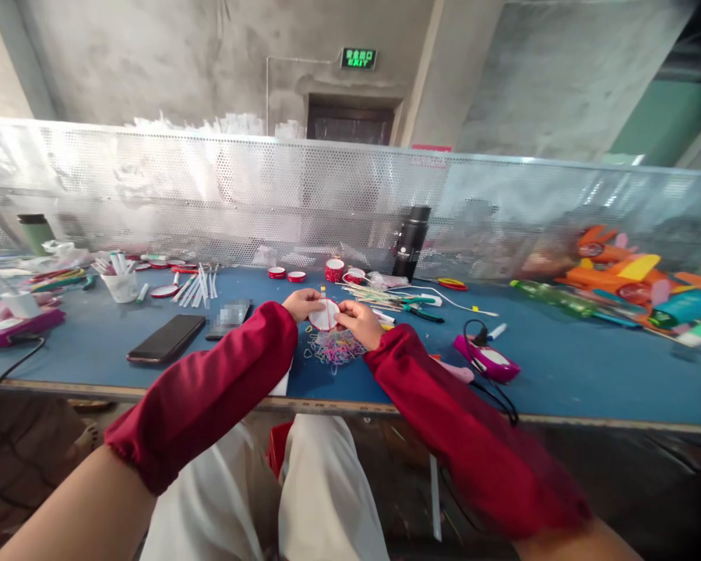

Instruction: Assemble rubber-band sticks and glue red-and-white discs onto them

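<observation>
In the head view a small round white disc with a red rim (325,315) is held up over the table between my hands. My left hand (302,305) pinches its left edge, and my right hand (361,321) grips the right edge. A thin red line crosses the disc's face, and a small yellowish tip sticks up above it. Just below lies a loose heap of small coloured rubber bands (337,349). A white sheet (283,380) shows partly beside my left sleeve.
To the left lie a dark phone (167,339), white sticks (195,287) and a white cup (120,285). Red-rimmed round pieces (335,269) and a black bottle (412,243) stand behind. A purple corded tool (486,358) lies right, with orange toys (625,273) farther off.
</observation>
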`<state>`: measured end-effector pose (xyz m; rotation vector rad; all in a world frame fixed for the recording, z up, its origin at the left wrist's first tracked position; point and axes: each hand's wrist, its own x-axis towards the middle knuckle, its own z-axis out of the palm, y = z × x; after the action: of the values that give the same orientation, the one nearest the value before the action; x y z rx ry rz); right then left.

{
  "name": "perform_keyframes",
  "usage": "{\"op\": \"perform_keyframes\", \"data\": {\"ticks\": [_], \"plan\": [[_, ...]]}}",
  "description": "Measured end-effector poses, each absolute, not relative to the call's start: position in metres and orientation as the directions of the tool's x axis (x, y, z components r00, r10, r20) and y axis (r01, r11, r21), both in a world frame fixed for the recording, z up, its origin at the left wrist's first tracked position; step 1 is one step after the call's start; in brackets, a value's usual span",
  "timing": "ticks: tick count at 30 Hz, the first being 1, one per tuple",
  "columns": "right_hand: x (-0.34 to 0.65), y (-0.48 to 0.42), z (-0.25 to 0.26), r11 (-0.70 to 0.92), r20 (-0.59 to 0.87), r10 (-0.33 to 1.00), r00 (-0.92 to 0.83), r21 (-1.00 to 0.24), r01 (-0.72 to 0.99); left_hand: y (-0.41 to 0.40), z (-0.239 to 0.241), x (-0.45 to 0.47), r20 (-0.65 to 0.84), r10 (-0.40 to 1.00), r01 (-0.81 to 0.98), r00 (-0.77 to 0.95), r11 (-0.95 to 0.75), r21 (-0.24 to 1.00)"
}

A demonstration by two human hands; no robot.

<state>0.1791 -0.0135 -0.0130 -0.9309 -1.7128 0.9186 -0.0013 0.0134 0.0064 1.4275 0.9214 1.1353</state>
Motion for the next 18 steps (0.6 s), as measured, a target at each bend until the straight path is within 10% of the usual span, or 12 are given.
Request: {"op": "perform_keyframes", "data": {"ticks": [18], "plan": [[0.1799, -0.0139, -0.0107, 0.477, 0.434, 0.870, -0.233, -0.862, 0.173, 0.0115, 0.0111, -0.0031, 0.161, 0.967, -0.027, 0.196, -0.159, 0.987]]}}
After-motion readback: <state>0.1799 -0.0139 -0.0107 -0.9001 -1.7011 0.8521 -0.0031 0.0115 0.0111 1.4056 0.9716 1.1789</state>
